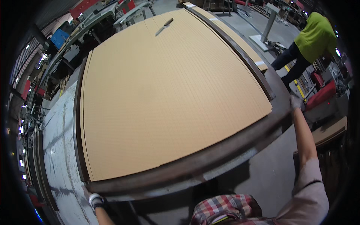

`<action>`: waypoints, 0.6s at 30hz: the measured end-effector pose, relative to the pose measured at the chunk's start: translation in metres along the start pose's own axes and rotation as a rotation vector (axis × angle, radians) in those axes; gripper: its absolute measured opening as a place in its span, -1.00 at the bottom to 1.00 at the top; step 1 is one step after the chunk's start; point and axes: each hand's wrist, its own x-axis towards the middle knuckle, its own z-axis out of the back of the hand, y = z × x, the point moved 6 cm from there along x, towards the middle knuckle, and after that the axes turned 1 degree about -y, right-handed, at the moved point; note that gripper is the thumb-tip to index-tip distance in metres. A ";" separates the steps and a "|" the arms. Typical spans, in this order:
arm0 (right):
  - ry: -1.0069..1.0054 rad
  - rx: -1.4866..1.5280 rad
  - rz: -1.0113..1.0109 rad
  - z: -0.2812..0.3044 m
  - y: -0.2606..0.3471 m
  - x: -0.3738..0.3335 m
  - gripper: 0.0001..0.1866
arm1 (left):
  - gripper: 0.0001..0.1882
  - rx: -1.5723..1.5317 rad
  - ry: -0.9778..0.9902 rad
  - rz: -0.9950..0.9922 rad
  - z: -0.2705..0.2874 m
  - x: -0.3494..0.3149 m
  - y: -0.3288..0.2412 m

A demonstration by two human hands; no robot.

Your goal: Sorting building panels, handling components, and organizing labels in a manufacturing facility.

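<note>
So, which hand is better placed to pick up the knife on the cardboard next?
Probably the right hand: it is farther forward, at the right end of the dark frame, and the knife lies toward the far right of the cardboard. The left hand is at the near left corner. Neither is close.
</note>
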 end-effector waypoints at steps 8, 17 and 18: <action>0.019 0.077 0.155 -0.115 0.034 0.156 -0.48 | -0.33 -0.297 0.151 0.139 -0.187 -0.019 -0.078; 0.441 0.147 0.328 -0.293 0.143 0.313 -0.45 | -0.22 -0.010 -0.282 -0.117 -0.229 0.100 -0.127; 0.399 0.076 0.287 -0.291 0.145 0.322 -0.46 | -0.14 -0.186 -0.212 -0.103 -0.279 0.101 -0.126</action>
